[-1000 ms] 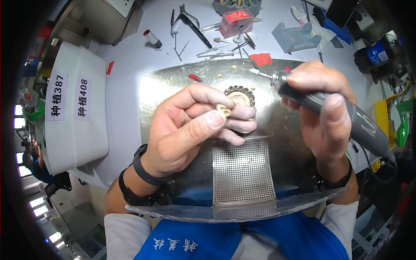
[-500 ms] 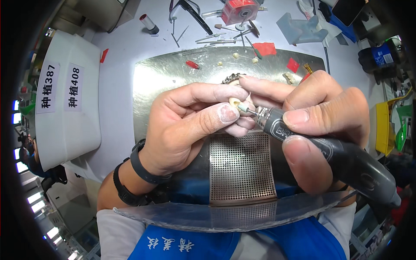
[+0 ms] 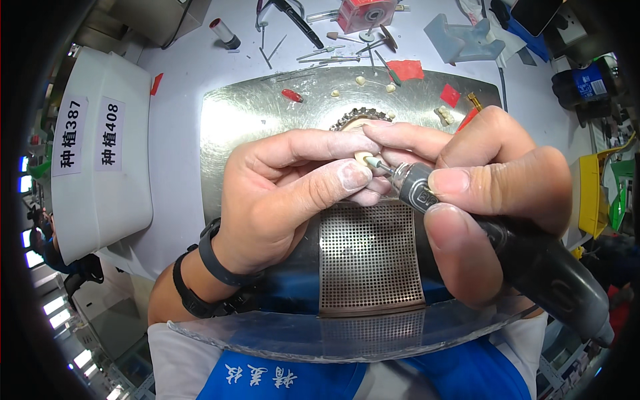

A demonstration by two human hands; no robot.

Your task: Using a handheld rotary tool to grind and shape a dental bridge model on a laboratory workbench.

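Observation:
My left hand [image 3: 293,177] pinches a small cream dental crown [image 3: 362,157] between thumb and index finger; the fingers cover most of it. My right hand [image 3: 500,180] is closed around a black rotary handpiece [image 3: 460,207], its body slanting down to the right. A pale green grinding tip [image 3: 375,163] on the handpiece points into the crown and appears to touch it. The fingertips of both hands meet above the crown. Just beyond them lies a dental cast with a dark, studded metal arch [image 3: 363,117], partly hidden by my fingers.
A perforated metal grille [image 3: 370,260] lies below my hands, with a clear plastic shield [image 3: 347,333] nearer me. On the metal plate [image 3: 230,127] are loose crowns [image 3: 361,81] and a red piece [image 3: 292,95]. Several burs [image 3: 330,59] lie behind it. A white bin [image 3: 100,200] stands at left.
The handpiece has tilted more steeply, its rear end lower. The crown has turned slightly in my left fingers, showing less of its hollow. The view has shifted a little, exposing more of the studded arch.

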